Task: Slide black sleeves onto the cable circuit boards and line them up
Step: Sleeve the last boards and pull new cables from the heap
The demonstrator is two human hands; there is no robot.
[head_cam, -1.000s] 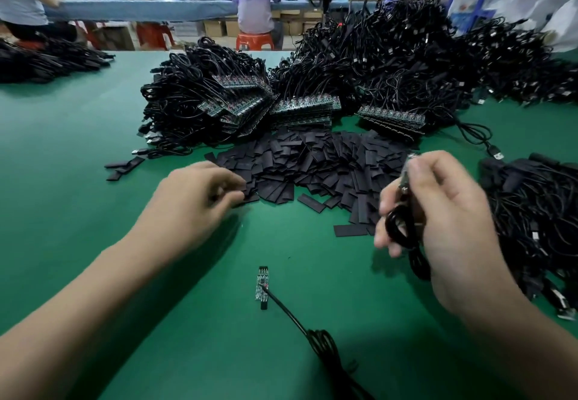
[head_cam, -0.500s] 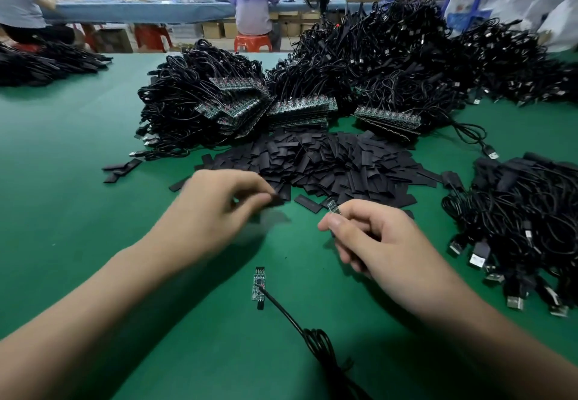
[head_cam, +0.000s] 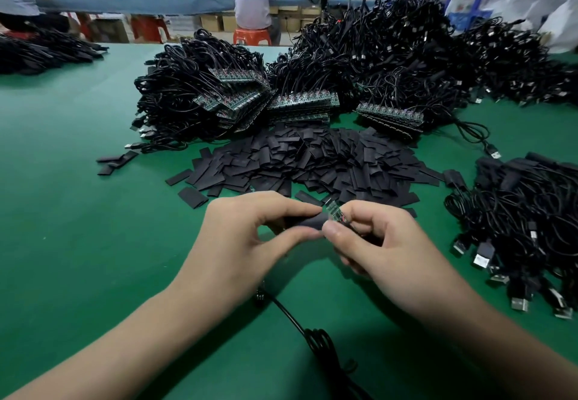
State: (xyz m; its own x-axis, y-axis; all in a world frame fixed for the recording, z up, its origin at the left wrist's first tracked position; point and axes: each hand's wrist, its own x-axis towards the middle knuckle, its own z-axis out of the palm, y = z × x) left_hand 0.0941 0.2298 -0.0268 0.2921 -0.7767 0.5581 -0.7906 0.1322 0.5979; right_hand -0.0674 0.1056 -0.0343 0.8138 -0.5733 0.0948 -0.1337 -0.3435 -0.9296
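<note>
Left hand (head_cam: 237,237) and right hand (head_cam: 384,252) are bare, as are both forearms (head_cam: 119,346) up to the near edge; the fingers (head_cam: 333,230) show short, plain nails.

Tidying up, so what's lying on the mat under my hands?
A black cable, coiled near you. Its far end runs beneath your left hand, where only a dark tip shows; the rest is covered.

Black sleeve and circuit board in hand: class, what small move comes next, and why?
Probably push the small green circuit board, pinched by the right hand, into the flat black sleeve in the left hand: the board's end sits at the sleeve's mouth, uncovered.
</note>
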